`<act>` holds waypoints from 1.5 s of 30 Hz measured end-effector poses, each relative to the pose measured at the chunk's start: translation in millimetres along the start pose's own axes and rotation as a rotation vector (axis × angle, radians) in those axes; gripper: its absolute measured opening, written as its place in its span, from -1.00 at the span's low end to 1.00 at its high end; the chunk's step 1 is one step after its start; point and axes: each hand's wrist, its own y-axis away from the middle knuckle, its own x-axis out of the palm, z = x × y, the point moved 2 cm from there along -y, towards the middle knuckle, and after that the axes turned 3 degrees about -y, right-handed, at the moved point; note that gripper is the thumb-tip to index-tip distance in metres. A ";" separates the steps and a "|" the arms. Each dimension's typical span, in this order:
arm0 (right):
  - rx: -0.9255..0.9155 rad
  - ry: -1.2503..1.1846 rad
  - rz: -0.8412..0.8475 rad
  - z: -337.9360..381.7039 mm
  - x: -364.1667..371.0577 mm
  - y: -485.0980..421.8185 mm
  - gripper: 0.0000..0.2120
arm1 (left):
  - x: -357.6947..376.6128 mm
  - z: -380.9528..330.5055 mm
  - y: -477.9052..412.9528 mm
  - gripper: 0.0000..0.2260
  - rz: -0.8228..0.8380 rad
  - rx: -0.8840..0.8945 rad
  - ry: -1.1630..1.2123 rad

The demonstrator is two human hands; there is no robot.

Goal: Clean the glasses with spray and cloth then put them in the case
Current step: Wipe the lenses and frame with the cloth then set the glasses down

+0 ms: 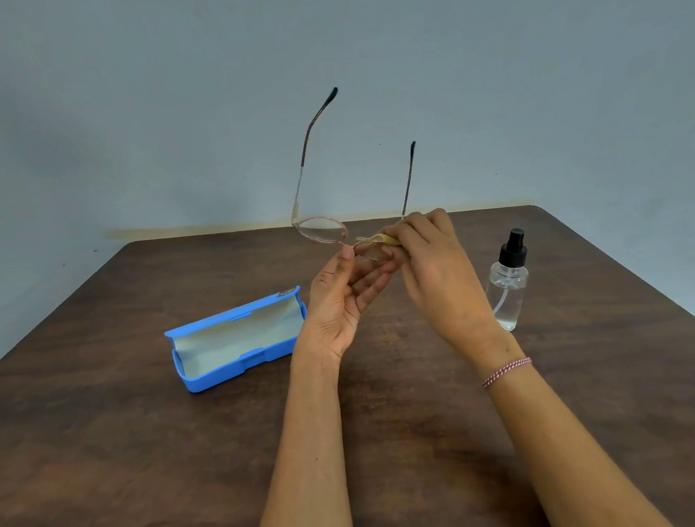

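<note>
Your left hand (337, 304) pinches the glasses (322, 229) by the bridge, above the worktop (99, 469), temples pointing up. Your right hand's (433, 261) fingers grasp the cloth (382, 239) on the right lens. The open case (233, 343) lies left, nearer your left hand.

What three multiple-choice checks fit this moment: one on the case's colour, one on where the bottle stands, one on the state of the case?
1. The case is: A red, B blue, C black.
2. The bottle stands: A inside the case, B on the floor, C on the table, right of the right hand.
3. The case for the glasses is: A shut, B open and holding them, C open without them.
Key: 1 B, its shell is blue; 2 C, it stands upright on the wood; 3 C, its lid is up while the left hand pinches the glasses in the air and the right hand pinches a cloth on them.
</note>
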 end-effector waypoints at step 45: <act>0.745 -1.048 -0.305 -21.8 -15.0 -3.4 -0.85 | 22.2 -4.4 0.0 -0.89 -0.189 0.239 -0.084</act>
